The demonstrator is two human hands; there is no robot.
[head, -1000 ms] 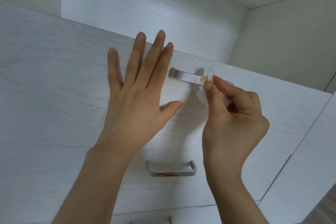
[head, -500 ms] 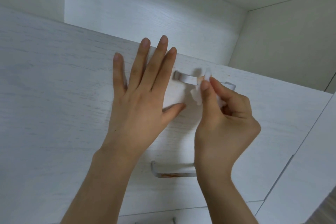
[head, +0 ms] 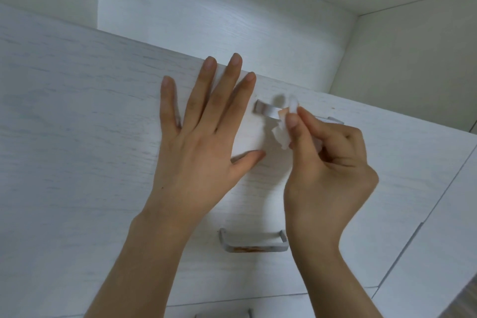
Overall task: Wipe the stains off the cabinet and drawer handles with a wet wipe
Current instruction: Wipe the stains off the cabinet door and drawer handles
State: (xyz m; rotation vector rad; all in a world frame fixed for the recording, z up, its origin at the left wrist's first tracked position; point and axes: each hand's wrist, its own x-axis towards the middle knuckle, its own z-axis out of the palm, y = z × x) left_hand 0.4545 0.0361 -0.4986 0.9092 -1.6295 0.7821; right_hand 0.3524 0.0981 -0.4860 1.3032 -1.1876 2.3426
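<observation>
A silver handle [head: 267, 110] sits near the top of a white wood-grain drawer front [head: 77, 137]. My right hand [head: 327, 162] pinches a folded white wet wipe [head: 282, 129] around the middle of that handle; the wipe shows an orange smear at the pinch. My left hand [head: 206, 137] lies flat on the drawer front just left of the handle, fingers spread, holding nothing. A second silver handle [head: 254, 246] on the same front, below my right hand, carries orange-brown stains along its lower edge.
A third handle [head: 224, 314] peeks in at the bottom edge on the drawer below. A white cabinet panel [head: 438, 253] adjoins on the right. Above the drawer front opens a white recess with a back wall [head: 206, 8] and a side wall [head: 413, 59].
My right hand has slid the wipe leftward along the upper handle. My left hand stays flat on the drawer front. The view has shifted slightly.
</observation>
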